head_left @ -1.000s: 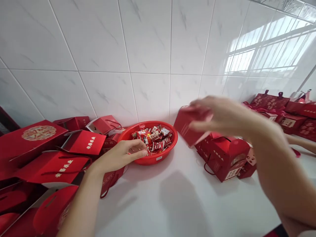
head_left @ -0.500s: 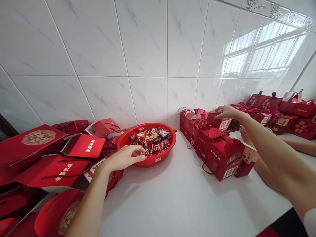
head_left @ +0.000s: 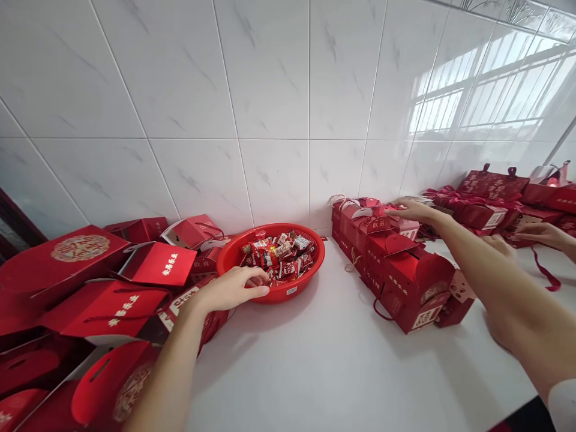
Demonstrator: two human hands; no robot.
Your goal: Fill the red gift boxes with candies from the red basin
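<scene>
My left hand (head_left: 236, 288) hovers at the near left rim of a red plastic basket (head_left: 297, 287), fingers loosely bent and thumb apart. Small wrapped candies (head_left: 285, 255) lie in the basket, mostly in red wrappers. Reaching across to the right, my right hand (head_left: 414, 209) has its fingertips at the top of a red gift box (head_left: 407, 228) at the back of a group of boxes. That box is partly hidden by the boxes in front. Nearer to me in the same group stands a closed red gift box (head_left: 405, 294) with a cord handle.
Red gift boxes (head_left: 155, 264), several with flaps up, crowd the left side. On the right are another person's hands (head_left: 542, 234), a dark red ribbon (head_left: 546, 273) and more red boxes (head_left: 486, 216). A white tiled wall (head_left: 274, 180) bounds the table (head_left: 324, 360) behind.
The box under my right hand has come down slightly among the others, the hand with it. My left hand stays by the basket. The other person's hands moved right, and a ribbon now shows.
</scene>
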